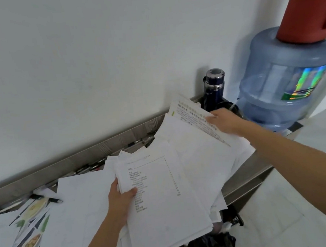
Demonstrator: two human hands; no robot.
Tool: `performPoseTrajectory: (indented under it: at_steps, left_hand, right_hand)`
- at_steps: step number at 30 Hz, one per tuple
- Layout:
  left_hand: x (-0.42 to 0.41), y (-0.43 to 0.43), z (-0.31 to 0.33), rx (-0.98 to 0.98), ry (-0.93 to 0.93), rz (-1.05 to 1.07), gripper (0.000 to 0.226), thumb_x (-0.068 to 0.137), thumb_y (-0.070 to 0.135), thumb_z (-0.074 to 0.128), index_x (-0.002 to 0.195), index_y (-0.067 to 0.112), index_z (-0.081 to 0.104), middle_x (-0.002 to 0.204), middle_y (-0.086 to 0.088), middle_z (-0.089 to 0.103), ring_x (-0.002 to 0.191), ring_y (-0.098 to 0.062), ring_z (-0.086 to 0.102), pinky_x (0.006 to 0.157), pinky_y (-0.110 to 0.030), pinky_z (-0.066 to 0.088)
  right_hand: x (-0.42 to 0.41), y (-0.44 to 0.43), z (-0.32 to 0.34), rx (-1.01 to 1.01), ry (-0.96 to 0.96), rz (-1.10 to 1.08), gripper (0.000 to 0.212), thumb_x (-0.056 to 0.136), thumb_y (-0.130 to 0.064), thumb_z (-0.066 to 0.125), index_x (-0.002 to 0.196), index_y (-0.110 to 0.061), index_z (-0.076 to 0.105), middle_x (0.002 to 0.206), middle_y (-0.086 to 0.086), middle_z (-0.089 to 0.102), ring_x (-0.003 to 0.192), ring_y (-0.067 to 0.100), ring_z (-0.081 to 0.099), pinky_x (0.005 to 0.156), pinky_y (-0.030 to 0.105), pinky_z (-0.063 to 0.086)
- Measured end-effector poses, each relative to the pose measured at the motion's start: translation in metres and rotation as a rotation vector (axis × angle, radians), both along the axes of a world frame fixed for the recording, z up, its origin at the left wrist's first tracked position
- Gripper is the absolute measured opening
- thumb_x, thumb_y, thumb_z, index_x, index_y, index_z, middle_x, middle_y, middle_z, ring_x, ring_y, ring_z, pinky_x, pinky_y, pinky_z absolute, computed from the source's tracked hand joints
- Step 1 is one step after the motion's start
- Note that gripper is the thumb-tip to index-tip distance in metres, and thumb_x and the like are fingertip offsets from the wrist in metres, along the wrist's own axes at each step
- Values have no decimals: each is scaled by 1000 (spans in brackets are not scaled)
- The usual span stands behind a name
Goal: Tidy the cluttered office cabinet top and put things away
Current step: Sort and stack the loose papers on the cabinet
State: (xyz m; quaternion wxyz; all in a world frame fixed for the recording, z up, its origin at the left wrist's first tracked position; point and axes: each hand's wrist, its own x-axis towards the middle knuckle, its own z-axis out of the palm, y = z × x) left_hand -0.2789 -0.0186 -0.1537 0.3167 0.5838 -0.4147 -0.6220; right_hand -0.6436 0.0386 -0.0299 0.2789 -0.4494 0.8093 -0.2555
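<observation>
left hand (122,200) grips paper stack (162,204) | right hand (225,122) pinches printed sheet (191,112) | text blurred

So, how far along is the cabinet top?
Early: nothing looks put away. In hand: the left hand grips a paper stack, the right hand holds a printed sheet. Left: food printouts, pens by the wall and the blue flask sit on top.

loose papers (161,194) across the cabinet top (244,177), flask (214,89) behind, water jug (280,82) right
</observation>
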Motion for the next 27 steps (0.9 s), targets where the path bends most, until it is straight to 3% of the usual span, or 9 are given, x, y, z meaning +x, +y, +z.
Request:
performPoseTrajectory:
  at_steps: [3, 6, 9, 12, 17, 20, 23, 25, 27]
  left_hand:
    - [2, 1, 0, 3, 17, -8, 75, 81, -4, 71, 142, 25, 39, 120, -7, 62, 98, -31, 66, 83, -51, 55]
    - [1, 1, 2, -8, -22, -6, 84, 81, -2, 72, 148, 25, 30, 128, -8, 57, 102, -32, 64, 84, -51, 55]
    - [2, 0, 5, 30, -39, 23, 90, 80, -1, 74, 151, 23, 23, 137, -10, 51, 106, -35, 62, 87, -56, 53]
    - [4, -3, 7, 78, 7, 58, 70, 80, -3, 72, 140, 13, 39, 127, -14, 59, 97, -35, 66, 78, -52, 57]
    - [8, -6, 16, 242, 202, 43, 13, 93, 12, 61, 98, 2, 68, 99, -20, 70, 80, -32, 68, 66, -39, 57]
    - [7, -5, 20, 188, 517, 31, 44, 95, 20, 47, 63, 15, 77, 72, -7, 71, 58, -17, 68, 50, -26, 56]
    - [11, -4, 24, 280, 639, 29, 34, 87, 44, 59, 80, 18, 80, 80, -10, 74, 68, -24, 71, 62, -40, 58]
    - [15, -4, 20, 325, 568, 70, 57, 87, 64, 43, 100, 19, 75, 95, -14, 74, 88, -34, 68, 83, -49, 51]
    - [18, -4, 20, 332, 471, 113, 61, 92, 64, 39, 111, 15, 70, 106, -16, 72, 104, -38, 63, 96, -54, 45]
  right_hand:
    - [1, -4, 39, -134, 280, 25, 30, 103, -29, 41, 86, -15, 61, 82, 4, 63, 77, 23, 61, 63, 33, 44]
    - [1, -6, 71, -367, 405, -54, 31, 103, -30, 40, 93, -10, 62, 85, 9, 63, 80, 29, 60, 67, 36, 43]
    - [10, 0, 95, -590, 241, -118, 28, 103, -28, 43, 92, -11, 62, 86, 9, 66, 77, 27, 64, 67, 37, 49]
    - [18, 7, 107, -693, -57, -189, 26, 102, -28, 47, 100, -10, 65, 90, 5, 72, 74, 16, 69, 67, 33, 57]
    - [44, 4, 56, -411, -645, -228, 17, 100, -21, 54, 102, -9, 65, 84, 6, 76, 76, 23, 73, 78, 46, 59]
    - [69, 11, -8, -128, -839, -207, 24, 100, -19, 53, 116, -5, 62, 101, 14, 75, 91, 32, 72, 79, 50, 58]
    - [88, 22, -59, 30, -924, -253, 25, 100, -21, 52, 120, -7, 59, 106, 14, 74, 96, 33, 72, 83, 51, 57]
    - [95, 28, -79, 60, -941, -305, 27, 101, -22, 52, 120, -5, 59, 106, 15, 73, 96, 35, 71, 85, 54, 56]
    - [97, 31, -87, 67, -935, -337, 25, 101, -22, 51, 118, -5, 60, 105, 16, 73, 94, 35, 71, 80, 52, 58]
